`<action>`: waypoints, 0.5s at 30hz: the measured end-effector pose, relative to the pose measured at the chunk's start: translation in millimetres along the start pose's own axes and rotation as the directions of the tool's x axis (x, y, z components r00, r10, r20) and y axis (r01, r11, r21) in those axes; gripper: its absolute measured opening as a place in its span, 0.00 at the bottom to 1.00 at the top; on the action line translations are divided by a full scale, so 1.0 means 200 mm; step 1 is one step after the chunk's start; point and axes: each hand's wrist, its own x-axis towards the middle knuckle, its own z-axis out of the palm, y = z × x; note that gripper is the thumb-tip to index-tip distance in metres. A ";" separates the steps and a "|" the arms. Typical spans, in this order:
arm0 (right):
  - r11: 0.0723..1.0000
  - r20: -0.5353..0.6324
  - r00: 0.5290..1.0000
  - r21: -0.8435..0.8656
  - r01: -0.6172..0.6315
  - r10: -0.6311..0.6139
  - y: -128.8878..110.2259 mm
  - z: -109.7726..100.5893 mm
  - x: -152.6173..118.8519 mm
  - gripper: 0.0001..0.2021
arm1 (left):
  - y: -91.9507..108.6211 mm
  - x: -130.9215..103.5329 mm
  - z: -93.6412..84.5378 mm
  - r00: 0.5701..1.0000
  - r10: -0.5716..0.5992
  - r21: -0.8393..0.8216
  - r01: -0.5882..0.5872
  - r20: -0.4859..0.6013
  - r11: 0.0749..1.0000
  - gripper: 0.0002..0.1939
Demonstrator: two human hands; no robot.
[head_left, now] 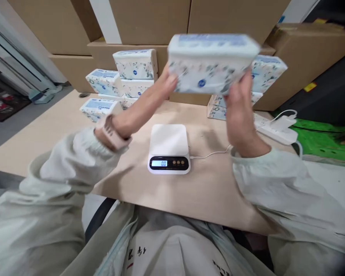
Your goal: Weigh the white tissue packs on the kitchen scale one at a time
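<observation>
Between my two hands a tissue pack (212, 69), white with blue print and a leaf pattern, is held up above the table. My left hand (163, 82) grips its left end, the fingers partly hidden behind it. At the lower right end my right hand (241, 111) presses against the pack. Below and nearer to me sits a white digital scale (169, 140) with nothing on its plate, its lit display reading 0.0. More tissue packs (136, 65) are stacked at the left back. Another stack of tissue packs (268, 74) stands at the right, partly covered by my right hand.
Cardboard boxes (149, 21) form a wall behind the wooden table (166, 195). A white power strip (276, 128) with a plugged-in charger lies at the right edge. A thin white cable (209, 154) runs from the scale to the right. Green perforated material (324, 140) shows beyond.
</observation>
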 end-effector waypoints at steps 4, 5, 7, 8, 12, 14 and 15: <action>0.991 0.102 0.990 0.076 -0.108 0.100 0.01 0.34 -0.35 0.43 | -0.18 -0.53 0.03 0.973 -0.166 -0.112 0.150 -0.159 0.982 0.34; 0.983 0.129 0.980 0.083 -0.162 0.150 0.03 0.38 -0.43 0.43 | -0.22 -0.62 0.07 0.956 -0.209 -0.177 0.174 -0.205 0.969 0.34; 0.958 0.171 0.948 0.055 -0.280 0.267 0.07 0.41 -0.56 0.41 | -0.30 -0.74 0.13 0.911 -0.312 -0.322 0.220 -0.269 0.921 0.31; 0.943 0.175 0.930 0.022 -0.333 0.324 0.09 0.41 -0.61 0.40 | -0.34 -0.77 0.15 0.878 -0.372 -0.393 0.241 -0.301 0.887 0.29; 0.924 -0.003 0.931 -0.119 -0.364 0.366 0.11 0.30 -0.79 0.36 | -0.48 -0.86 0.16 0.721 -0.518 -0.563 0.214 -0.460 0.798 0.20; 0.933 -0.144 0.938 -0.134 -0.335 0.317 0.10 0.24 -0.86 0.34 | -0.52 -0.88 0.13 0.654 -0.531 -0.605 0.137 -0.540 0.784 0.18; 0.937 -0.213 0.930 -0.117 -0.329 0.300 0.10 0.21 -0.88 0.32 | -0.54 -0.89 0.11 0.623 -0.534 -0.620 0.099 -0.571 0.778 0.19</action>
